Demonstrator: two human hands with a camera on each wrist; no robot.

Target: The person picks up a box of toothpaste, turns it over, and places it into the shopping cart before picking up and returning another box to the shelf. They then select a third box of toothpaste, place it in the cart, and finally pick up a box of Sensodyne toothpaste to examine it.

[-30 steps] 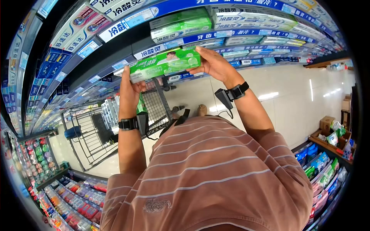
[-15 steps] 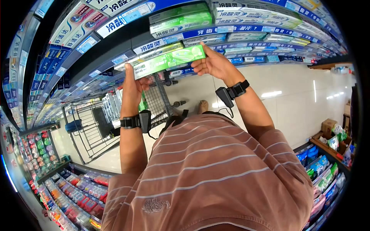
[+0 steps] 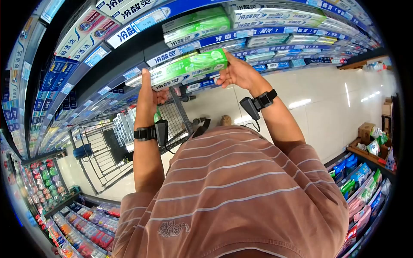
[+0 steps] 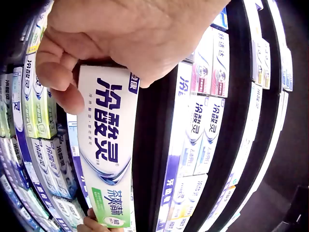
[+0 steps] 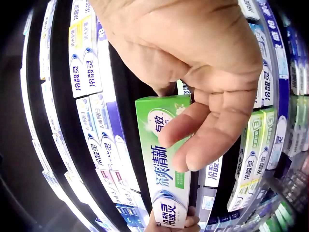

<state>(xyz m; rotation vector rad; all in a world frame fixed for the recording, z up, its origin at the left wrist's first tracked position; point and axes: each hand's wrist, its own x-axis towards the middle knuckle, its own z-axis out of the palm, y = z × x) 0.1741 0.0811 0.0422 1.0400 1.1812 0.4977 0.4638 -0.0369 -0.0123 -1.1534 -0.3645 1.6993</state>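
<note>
Held level before the shelves is a long green and white toothpaste box (image 3: 189, 69). My left hand (image 3: 148, 96) grips its white end, the thumb along the near face and fingers curled at the edge. In the left wrist view the box (image 4: 106, 140) extends down from that hand with its large dark lettering showing. My right hand (image 3: 241, 74) holds the green end, thumb at the top corner. The right wrist view has two curled fingers of that hand (image 5: 203, 72) in front of the box (image 5: 161, 159), while its thumb is mostly hidden behind.
Shelves of toothpaste boxes curve across the front, with two green boxes (image 3: 198, 28) just above the held one. A wire shopping cart (image 3: 103, 146) with goods stands at the left over the tiled floor (image 3: 318, 107). Stocked racks (image 3: 361, 189) lie behind on both sides.
The toothpaste box has been turned about its long axis, from a face with a portrait to a green and white lettered face. The right fingers loosened, then curled back near the box's end.
</note>
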